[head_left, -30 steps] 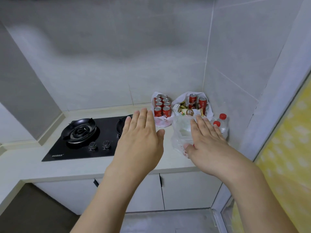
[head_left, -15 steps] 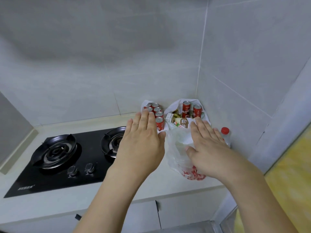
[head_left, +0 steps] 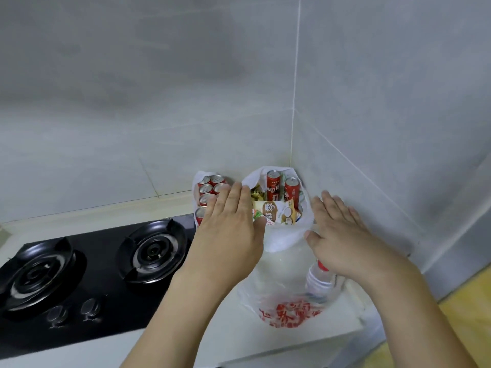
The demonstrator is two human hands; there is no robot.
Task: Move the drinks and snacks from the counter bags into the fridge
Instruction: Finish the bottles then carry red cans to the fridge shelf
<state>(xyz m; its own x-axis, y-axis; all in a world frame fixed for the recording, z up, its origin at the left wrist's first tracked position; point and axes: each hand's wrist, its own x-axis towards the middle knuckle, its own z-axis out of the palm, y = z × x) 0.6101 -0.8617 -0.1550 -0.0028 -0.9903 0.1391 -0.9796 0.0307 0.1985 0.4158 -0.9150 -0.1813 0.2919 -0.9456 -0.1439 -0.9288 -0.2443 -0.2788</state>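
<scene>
Both hands, left hand [head_left: 228, 229] and right hand [head_left: 342, 235], hover flat-fingered and holding nothing over the white snack bag [head_left: 279, 240] (two tall red cans [head_left: 273, 185] upright at its far side).

A home kitchen: a black glass gas hob [head_left: 87, 282] with two ring burners and two knobs is set into a pale counter [head_left: 265, 341], grey wall tiles [head_left: 159, 88] meet at the counter's far right corner, and plastic shopping bags [head_left: 281, 296] of drink cans [head_left: 273, 185] and snacks sit there.
</scene>
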